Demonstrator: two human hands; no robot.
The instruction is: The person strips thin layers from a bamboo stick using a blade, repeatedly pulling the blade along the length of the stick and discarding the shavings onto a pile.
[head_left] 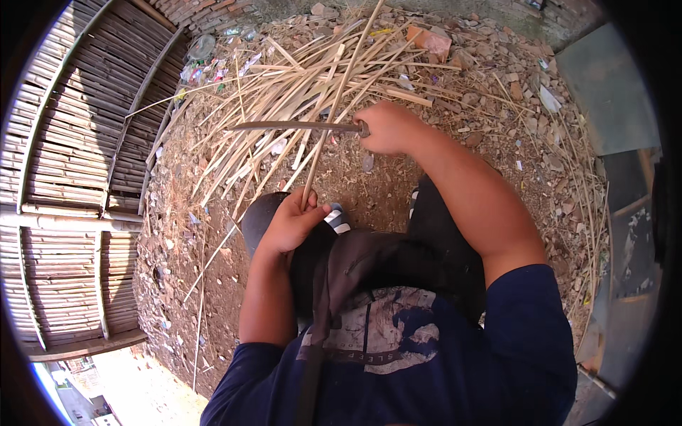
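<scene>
My left hand (290,224) is closed around the lower end of a long thin bamboo strip (347,79), near my left knee. The strip slants up and away, past the top edge of the view. In my right hand (387,129) is a machete (284,125), gripped by its handle, which the fingers mostly hide. Its long, dark, slightly curved blade points left and crosses the strip above my left hand. Whether blade and strip touch, I cannot tell. Beyond both hands lies a loose pile of pale split bamboo strips (284,92) on the ground.
A bamboo slat wall (71,142) stands on the left. Rubble, broken bricks (430,41) and plastic scraps litter the dirt ground around the pile. Grey panels (604,89) lean at the right, with more thin strips (593,234) beside them. A brick wall (206,11) borders the far side.
</scene>
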